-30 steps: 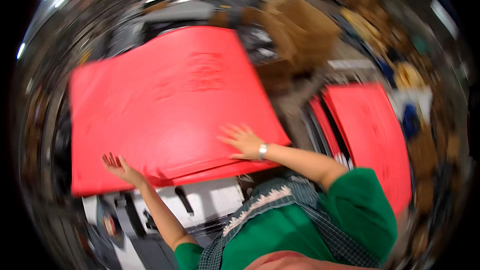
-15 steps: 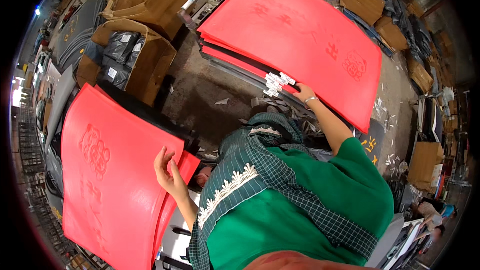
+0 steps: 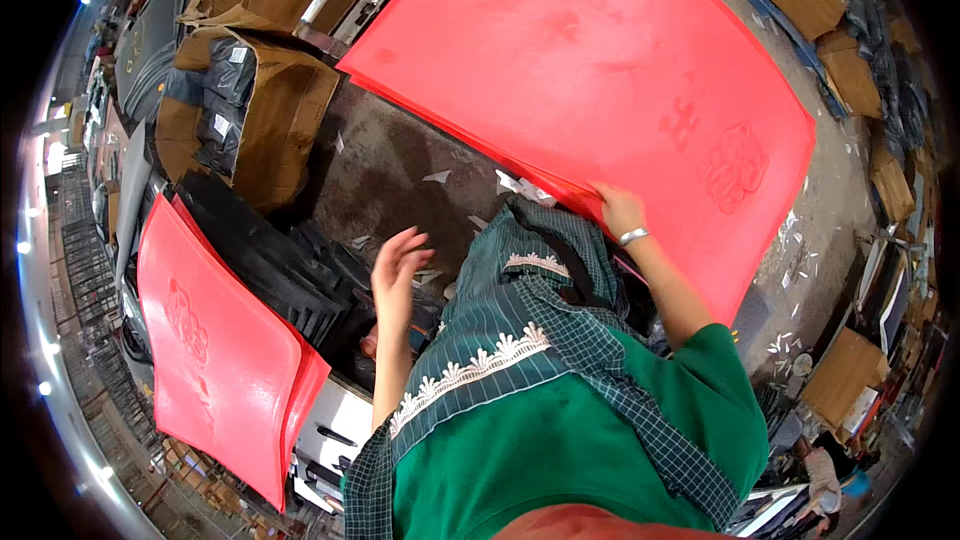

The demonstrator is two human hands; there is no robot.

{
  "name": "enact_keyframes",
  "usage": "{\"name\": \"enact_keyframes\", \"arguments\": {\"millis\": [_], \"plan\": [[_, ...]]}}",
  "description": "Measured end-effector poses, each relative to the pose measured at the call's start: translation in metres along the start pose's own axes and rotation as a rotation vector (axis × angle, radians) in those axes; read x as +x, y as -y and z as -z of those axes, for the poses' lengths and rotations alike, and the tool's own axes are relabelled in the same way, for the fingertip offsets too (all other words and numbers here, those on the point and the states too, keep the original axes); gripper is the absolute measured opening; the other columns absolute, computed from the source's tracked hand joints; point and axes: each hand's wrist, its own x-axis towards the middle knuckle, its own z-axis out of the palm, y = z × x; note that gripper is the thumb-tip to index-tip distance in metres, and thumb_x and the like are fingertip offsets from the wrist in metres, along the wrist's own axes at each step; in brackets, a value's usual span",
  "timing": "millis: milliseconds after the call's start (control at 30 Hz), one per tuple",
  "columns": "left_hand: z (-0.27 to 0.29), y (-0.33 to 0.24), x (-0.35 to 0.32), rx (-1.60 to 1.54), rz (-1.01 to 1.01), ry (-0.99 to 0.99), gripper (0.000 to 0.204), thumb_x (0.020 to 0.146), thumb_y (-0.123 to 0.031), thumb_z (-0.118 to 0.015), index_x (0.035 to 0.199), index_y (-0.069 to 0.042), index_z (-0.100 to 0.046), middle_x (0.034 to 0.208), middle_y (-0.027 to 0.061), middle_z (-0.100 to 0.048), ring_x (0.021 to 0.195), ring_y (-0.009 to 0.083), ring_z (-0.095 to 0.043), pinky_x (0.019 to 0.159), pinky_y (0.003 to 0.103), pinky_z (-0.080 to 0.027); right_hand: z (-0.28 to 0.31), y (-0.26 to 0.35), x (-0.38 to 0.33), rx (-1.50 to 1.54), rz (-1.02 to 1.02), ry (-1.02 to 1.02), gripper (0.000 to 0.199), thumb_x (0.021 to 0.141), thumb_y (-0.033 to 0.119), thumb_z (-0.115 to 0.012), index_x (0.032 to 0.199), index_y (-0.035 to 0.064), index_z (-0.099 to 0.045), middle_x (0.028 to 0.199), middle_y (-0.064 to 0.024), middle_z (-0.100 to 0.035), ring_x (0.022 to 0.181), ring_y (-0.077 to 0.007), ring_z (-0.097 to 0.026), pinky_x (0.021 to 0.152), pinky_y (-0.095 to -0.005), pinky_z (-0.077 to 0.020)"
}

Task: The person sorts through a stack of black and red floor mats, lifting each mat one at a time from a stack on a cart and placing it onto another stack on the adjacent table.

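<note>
Head view: right hand (image 3: 620, 210) at 1 o'clock, fingers pinching near edge of large red moulded sheet (image 3: 600, 70) spread across 12 to 2 o'clock. Left hand (image 3: 398, 265) near centre, raised, fingers loosely spread, holding nothing. Second red sheet stack (image 3: 215, 360) at 8 o'clock, beside black mats (image 3: 270, 260). Cardboard box (image 3: 250, 105) at 10 o'clock.

Your right hand (image 3: 620, 210) on red sheet (image 3: 610, 70): smooth plastic, slight sheen, embossed marks. Second red stack (image 3: 215, 350) same. Black mats (image 3: 285, 265) matt, ribbed. Boxes (image 3: 255, 80) rough cardboard. Your wristband (image 3: 633, 236) shiny metal. Floor (image 3: 400, 170) rough concrete.
</note>
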Motion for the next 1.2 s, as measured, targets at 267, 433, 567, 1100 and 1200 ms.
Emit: {"name": "enact_keyframes", "arguments": {"millis": [267, 433, 567, 1100, 1200], "plan": [[-0.107, 0.056, 0.163, -0.494, 0.424, 0.151, 0.055, 0.083, -0.047, -0.050, 0.117, -0.004, -0.043, 0.107, 0.0122, -0.055, 0.092, 0.0199, -0.055, 0.079, 0.035, -0.044, 0.097, -0.009, 0.045, 0.156, 0.175, 0.133, 0.032, 0.070, 0.010, -0.049, 0.099, 0.0169, -0.060, 0.078, -0.0147, -0.061, 0.069, -0.0328, -0.058, 0.061, -0.0456, -0.0460], [-0.076, 0.082, 0.290, -0.564, 0.360, -0.271, 0.039, 0.078, -0.032, -0.061, 0.105, -0.005, -0.052, 0.099, 0.0110, -0.057, 0.086, 0.0238, -0.055, 0.076, 0.038, -0.046, 0.089, -0.007, 0.031, 0.188, 0.119, 0.133, 0.034, 0.071, 0.012, -0.049, 0.102, 0.0193, -0.059, 0.080, -0.0137, -0.062, 0.071, -0.0311, -0.059, 0.062, -0.0443, -0.0466], [-0.060, 0.045, 0.322, -0.559, 0.483, -0.082, 0.036, 0.077, -0.012, -0.057, 0.111, -0.004, -0.047, 0.102, 0.0100, -0.056, 0.090, 0.0255, -0.056, 0.073, 0.037, -0.048, 0.100, -0.006, 0.026, 0.177, 0.119, 0.053, 0.033, 0.072, 0.011, -0.048, 0.103, 0.0185, -0.060, 0.079, -0.0138, -0.062, 0.071, -0.0314, -0.059, 0.061, -0.0446, -0.0463], [0.013, -0.016, 0.179, -0.032, 0.008, -0.230, 0.054, 0.077, -0.002, -0.056, 0.126, -0.001, -0.034, 0.118, 0.0128, -0.049, 0.106, 0.0227, -0.049, 0.087, 0.032, -0.041, 0.129, 0.003, 0.059, 0.777, 0.468, 0.919, 0.049, 0.082, 0.037, -0.056, 0.116, 0.0027, -0.050, 0.114, -0.0104, -0.056, 0.104, -0.0201, -0.053, 0.089, -0.0331, -0.0408], [0.022, 0.000, 0.183, -0.023, 0.095, -0.320, 0.052, 0.079, -0.002, -0.053, 0.127, -0.005, -0.034, 0.116, 0.0115, -0.051, 0.098, 0.0220, -0.054, 0.077, 0.031, -0.046, 0.116, -0.057, 0.160, 0.512, 0.128, 0.493, 0.045, 0.084, 0.038, -0.049, 0.113, 0.0033, -0.052, 0.111, -0.0164, -0.056, 0.104, -0.0283, -0.052, 0.088, -0.0366, -0.0404]]}}
